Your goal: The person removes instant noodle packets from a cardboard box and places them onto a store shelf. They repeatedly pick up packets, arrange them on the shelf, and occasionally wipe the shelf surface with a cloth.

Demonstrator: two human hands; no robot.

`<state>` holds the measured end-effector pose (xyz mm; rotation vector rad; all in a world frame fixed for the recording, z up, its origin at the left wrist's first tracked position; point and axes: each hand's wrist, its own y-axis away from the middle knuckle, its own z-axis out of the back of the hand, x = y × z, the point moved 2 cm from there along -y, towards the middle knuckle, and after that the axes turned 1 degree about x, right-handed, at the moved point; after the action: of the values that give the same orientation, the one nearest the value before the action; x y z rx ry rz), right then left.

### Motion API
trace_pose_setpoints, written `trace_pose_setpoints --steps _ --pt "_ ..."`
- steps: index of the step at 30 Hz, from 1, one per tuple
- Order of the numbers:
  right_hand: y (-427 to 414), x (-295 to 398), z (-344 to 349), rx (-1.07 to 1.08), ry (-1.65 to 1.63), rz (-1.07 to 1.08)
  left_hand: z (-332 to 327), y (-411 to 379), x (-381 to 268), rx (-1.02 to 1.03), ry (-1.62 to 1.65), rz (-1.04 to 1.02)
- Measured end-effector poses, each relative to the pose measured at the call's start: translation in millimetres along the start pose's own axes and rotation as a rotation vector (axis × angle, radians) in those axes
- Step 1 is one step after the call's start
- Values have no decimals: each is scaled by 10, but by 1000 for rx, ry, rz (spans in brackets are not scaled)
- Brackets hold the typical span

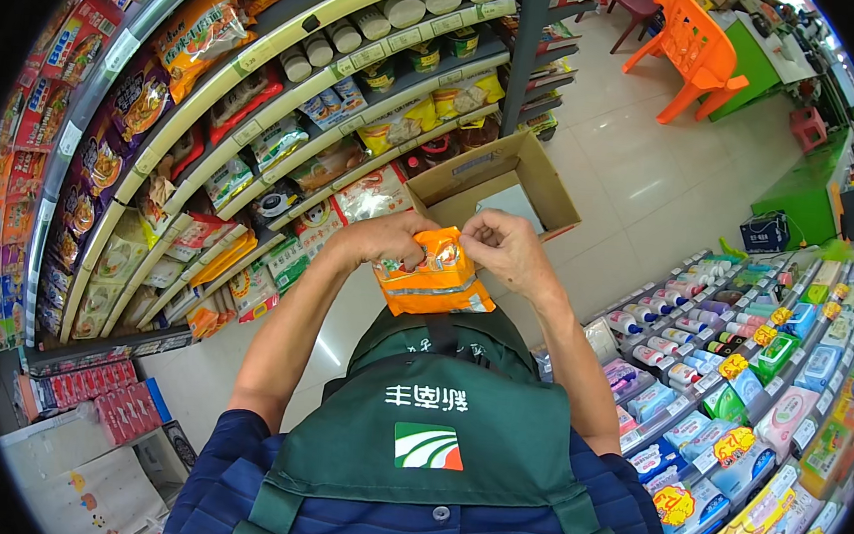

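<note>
An orange instant noodle packet (433, 279) is held up in front of my green apron (427, 406). My left hand (384, 241) grips its left side, the fingers bent over the top edge. At the packet's upper right corner is my right hand (505, 247), thumb and forefinger pinched together there. Whether those fingertips hold the wrapper or only touch it, I cannot tell. Beyond both hands an open cardboard box (533, 166) rests on the floor, with a pale flat piece (511, 204) inside.
Shelves (274, 104) of noodle packets, cans and bags curve along my left. To the right stands a shelf unit of bottles and wipes packs (718, 395). An orange plastic chair (688, 54) stands on the tiled floor (631, 162), near a green counter (801, 198).
</note>
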<state>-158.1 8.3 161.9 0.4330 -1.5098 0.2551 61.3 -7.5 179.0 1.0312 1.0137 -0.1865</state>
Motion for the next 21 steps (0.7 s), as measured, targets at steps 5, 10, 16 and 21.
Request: trace_pose_setpoints --steps 5,10,16,21 --pt "-15 -97 86 -92 -130 3 58 27 -16 -25 131 105" --pt "-33 -230 83 -172 -250 31 126 7 11 38 179 33" --pt "22 -334 198 -185 -379 -39 228 52 184 154 356 -83" --pt "113 -251 235 52 -321 -224 303 -53 332 85 531 -73"
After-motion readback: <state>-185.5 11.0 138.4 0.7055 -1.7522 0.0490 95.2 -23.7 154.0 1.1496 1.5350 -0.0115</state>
